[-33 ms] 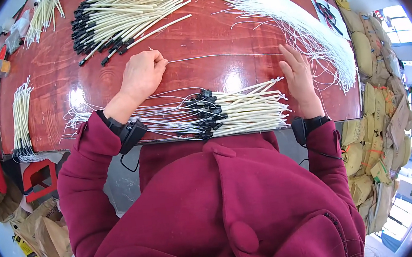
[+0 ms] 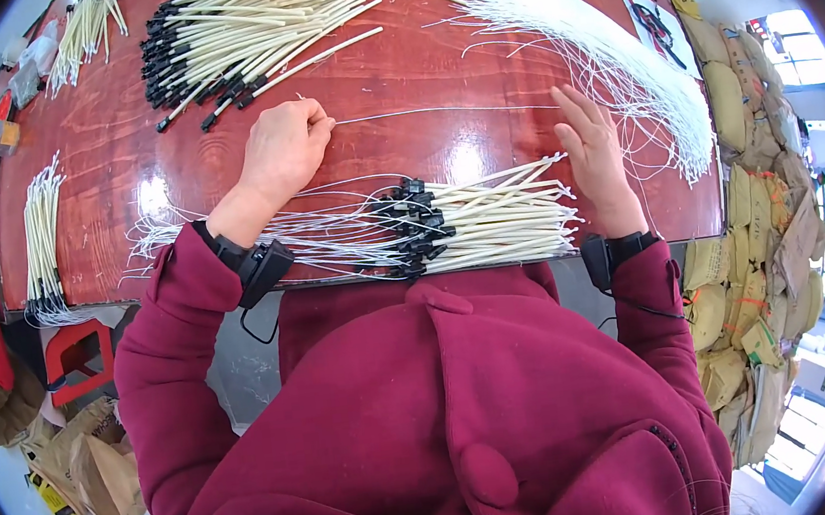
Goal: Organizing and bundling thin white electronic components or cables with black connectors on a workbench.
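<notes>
A thin white wire [image 2: 447, 109] is stretched roughly level above the red table. Its left end is pinched between the thumb and fingers of my left hand [image 2: 285, 148]. Along its right part is my right hand [image 2: 597, 153], fingers and thumb apart; the wire passes at its fingertips, and whether they touch it I cannot tell. Between my forearms, at the table's near edge, lies a bundle of cream tubes [image 2: 504, 218] with black end pieces [image 2: 416, 222]. Thin white wires [image 2: 330, 234] trail from these pieces to the left, passing under my left wrist.
Across the red table [image 2: 111, 158], a big pile of cream tubes with black ends [image 2: 258, 32] lies at the back. A thick sheaf of loose white wires [image 2: 602, 47] spreads at the right. Pliers [image 2: 655, 29] lie beyond it. A smaller tube bundle [image 2: 46, 231] sits far left.
My right hand has shifted very slightly to the left along the wire. My left hand keeps its pinch in the same place.
</notes>
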Available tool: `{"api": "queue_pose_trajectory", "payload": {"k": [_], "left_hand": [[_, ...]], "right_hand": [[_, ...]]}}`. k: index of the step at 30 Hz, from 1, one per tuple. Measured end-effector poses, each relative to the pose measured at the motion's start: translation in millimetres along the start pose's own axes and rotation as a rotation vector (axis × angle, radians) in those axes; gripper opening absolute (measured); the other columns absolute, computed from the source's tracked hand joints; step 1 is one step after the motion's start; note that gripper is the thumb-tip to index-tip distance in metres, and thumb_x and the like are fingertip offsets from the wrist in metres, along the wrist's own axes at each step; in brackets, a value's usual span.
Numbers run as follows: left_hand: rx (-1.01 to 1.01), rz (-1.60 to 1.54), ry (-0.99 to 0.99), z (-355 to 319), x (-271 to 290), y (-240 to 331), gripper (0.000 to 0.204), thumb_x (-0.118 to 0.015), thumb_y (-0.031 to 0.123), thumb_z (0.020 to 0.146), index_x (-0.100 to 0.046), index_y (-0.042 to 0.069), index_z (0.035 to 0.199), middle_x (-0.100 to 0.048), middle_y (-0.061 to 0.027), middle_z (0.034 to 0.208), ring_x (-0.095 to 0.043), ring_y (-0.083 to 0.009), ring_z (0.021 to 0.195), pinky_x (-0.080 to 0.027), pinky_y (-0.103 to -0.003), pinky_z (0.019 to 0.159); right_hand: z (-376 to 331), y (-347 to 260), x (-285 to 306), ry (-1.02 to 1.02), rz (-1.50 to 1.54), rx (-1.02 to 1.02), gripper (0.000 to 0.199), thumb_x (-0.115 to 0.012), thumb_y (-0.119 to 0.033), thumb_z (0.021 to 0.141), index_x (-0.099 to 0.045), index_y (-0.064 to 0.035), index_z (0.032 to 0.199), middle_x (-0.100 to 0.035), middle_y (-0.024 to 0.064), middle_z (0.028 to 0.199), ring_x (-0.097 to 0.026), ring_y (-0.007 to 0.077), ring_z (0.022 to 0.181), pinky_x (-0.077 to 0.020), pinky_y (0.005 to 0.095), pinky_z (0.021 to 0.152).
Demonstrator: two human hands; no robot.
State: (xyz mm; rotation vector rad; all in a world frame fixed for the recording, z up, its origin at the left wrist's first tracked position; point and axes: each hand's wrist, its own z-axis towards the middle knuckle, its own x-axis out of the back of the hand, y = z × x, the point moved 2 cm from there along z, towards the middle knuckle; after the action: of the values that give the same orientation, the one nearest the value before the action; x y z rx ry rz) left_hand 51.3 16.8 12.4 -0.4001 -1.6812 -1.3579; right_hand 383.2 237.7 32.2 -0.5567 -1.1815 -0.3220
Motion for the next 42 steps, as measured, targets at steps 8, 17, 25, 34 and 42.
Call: {"api": "queue_pose_trajectory", "payload": {"k": [8, 17, 25, 34, 42], "left_hand": [[0.002, -0.045, -0.010, 3.4, 0.6, 1.3, 0.021, -0.067, 0.022, 0.092, -0.070, 0.002, 0.088, -0.070, -0.0191, 0.082, -0.068, -0.0397, 0.081, -0.053, -0.049, 0.073], [0.084, -0.158, 0.007, -5.9, 5.6, -13.2, 0.023, -0.067, 0.021, 0.092, -0.068, -0.001, 0.088, -0.069, -0.0206, 0.081, -0.068, -0.0377, 0.078, -0.052, -0.045, 0.069], [-0.074, 0.298, 0.067, -1.5, 10.2, 0.1, 0.023, -0.069, 0.023, 0.091, -0.063, 0.002, 0.084, -0.069, -0.0172, 0.082, -0.067, -0.0373, 0.081, -0.051, -0.048, 0.070], [-0.385, 0.491, 0.241, 109.2, -26.0, 11.4, 0.017, -0.058, 0.013, 0.088, -0.069, 0.001, 0.087, -0.070, -0.0175, 0.097, -0.070, -0.0331, 0.092, -0.058, -0.044, 0.075], [-0.336, 0.702, 0.203, 87.2, -32.9, 30.2, 0.014, -0.058, 0.014, 0.089, -0.067, 0.004, 0.095, -0.070, -0.0128, 0.096, -0.070, -0.0266, 0.092, -0.054, -0.043, 0.074]], "right_hand": [[9.6, -35.4, -18.5, -0.189, -0.024, 0.181, 0.052, -0.058, -0.029, 0.094, -0.058, -0.0024, 0.139, -0.054, 0.0138, 0.147, -0.051, 0.0349, 0.125, -0.0378, 0.0435, 0.110], [4.9, -17.1, 0.0, -0.254, 0.032, 0.128, 0.052, -0.059, -0.024, 0.092, -0.058, 0.0033, 0.136, -0.054, 0.0144, 0.146, -0.051, 0.0341, 0.124, -0.0378, 0.0414, 0.110], [0.7, -15.8, -6.5, -0.198, 0.071, 0.145, 0.050, -0.057, -0.019, 0.093, -0.057, 0.0057, 0.136, -0.054, 0.0149, 0.147, -0.049, 0.0345, 0.126, -0.0371, 0.0410, 0.111], [0.1, -14.6, -15.4, -0.157, 0.114, 0.150, 0.050, -0.062, -0.020, 0.092, -0.059, 0.0049, 0.135, -0.055, 0.0154, 0.146, -0.050, 0.0358, 0.126, -0.0391, 0.0426, 0.110], [-5.3, -16.3, -19.9, -0.113, 0.102, 0.105, 0.047, -0.058, -0.016, 0.093, -0.060, 0.0048, 0.135, -0.056, 0.0164, 0.144, -0.050, 0.0344, 0.126, -0.0381, 0.0412, 0.111]]}}
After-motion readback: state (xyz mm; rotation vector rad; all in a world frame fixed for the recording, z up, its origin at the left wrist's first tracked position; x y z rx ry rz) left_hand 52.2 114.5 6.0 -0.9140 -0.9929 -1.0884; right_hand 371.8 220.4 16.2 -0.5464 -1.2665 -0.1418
